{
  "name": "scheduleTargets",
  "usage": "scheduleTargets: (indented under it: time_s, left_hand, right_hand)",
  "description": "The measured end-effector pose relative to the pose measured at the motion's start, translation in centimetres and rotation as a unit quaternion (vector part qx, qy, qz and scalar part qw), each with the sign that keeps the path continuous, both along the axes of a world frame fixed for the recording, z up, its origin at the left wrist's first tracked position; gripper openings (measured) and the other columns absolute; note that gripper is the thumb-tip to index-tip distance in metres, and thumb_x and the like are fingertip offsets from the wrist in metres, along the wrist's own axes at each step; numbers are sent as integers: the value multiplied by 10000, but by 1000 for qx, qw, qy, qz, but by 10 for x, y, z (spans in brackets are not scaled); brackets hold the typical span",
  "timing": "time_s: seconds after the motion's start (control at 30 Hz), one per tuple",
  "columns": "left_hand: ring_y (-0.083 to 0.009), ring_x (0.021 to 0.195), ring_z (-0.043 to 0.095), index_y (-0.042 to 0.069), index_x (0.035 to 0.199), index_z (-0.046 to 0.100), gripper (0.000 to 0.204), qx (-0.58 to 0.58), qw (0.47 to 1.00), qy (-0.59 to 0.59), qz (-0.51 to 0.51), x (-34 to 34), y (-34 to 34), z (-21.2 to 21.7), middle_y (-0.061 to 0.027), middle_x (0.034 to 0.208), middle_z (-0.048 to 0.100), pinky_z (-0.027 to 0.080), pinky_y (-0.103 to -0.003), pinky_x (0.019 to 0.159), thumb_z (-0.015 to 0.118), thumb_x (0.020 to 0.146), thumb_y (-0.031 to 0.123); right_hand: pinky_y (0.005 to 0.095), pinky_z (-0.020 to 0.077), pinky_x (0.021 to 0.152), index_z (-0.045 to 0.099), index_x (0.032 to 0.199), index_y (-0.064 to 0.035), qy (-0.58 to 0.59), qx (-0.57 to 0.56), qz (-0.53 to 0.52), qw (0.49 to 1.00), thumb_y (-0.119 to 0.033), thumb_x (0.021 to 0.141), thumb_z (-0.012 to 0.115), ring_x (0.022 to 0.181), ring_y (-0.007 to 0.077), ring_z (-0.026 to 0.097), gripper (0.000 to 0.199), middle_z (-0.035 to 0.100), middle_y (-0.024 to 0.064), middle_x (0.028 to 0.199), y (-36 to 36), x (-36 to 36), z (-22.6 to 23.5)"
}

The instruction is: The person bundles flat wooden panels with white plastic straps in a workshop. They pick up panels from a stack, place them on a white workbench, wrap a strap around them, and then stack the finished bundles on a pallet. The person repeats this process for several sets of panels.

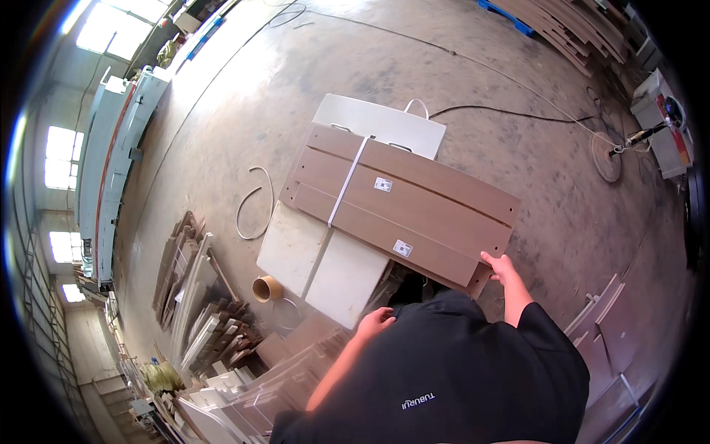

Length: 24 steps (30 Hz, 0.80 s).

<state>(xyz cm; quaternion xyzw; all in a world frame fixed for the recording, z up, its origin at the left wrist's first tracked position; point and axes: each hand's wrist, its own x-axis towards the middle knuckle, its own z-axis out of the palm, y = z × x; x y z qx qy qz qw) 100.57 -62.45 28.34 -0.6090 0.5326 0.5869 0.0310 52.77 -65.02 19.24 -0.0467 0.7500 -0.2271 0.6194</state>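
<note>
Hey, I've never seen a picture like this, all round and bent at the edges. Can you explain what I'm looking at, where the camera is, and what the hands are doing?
This is one picture from a wide fisheye camera worn on a person's head, looking down, so straight edges curve near the rim. The dark shape at the bottom is the person's own black shirt.

There is no machine, only two bare hands. The right hand grips the near corner of a bundle of brown boards, tied with a white strap. The left hand is loosely curled near the edge of the white panels underneath; whether it touches them is unclear.

All this sits on a concrete workshop floor. Around it lie a cardboard tube, a loop of white strap, a black cable and piles of wood offcuts.
</note>
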Motion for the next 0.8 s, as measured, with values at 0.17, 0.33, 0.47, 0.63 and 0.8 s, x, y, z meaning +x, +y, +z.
scheduleTargets:
  time_s: [0.17,0.33,0.47,0.63,0.8]
  left_hand:
    - [-234,1039,731,98,1318,646,444,8,997,-49,-58,0,-12,14,-105,1179,748,570,-368,913,719,942,321]
    - [-283,1090,714,52,1308,643,461,15,999,-41,31,25,-29,9,-161,1187,739,552,-374,944,708,940,321]
    - [-293,1110,708,53,1290,653,431,43,996,-66,44,28,-42,11,-155,1193,740,546,-384,961,684,944,306]
    - [-304,1042,721,95,1322,641,440,-59,998,-29,-20,42,-29,-20,-143,1154,743,563,-404,932,650,959,344]
    - [-289,1124,702,67,1293,657,422,-34,999,-33,22,46,-30,-4,-143,1197,739,538,-378,980,666,950,312]
  right_hand:
    - [711,400,1067,431,1491,-55,18,4,-8,1000,-472,863,824,1446,391,418,850,481,184,1530,5,4,-4]
    - [748,382,1052,386,1510,-65,11,-9,-30,999,-483,864,818,1478,407,364,882,431,192,1566,-4,25,31]
    - [753,381,1043,396,1491,-76,34,0,-66,997,-511,840,826,1475,421,357,893,440,190,1552,-6,59,19]
    - [725,429,1011,403,1491,-45,-7,-24,-48,999,-521,855,806,1444,424,395,891,439,194,1549,-70,123,14]
    - [697,460,1010,364,1512,2,-38,-31,-68,996,-547,894,758,1434,434,398,916,392,206,1575,-143,186,-15]
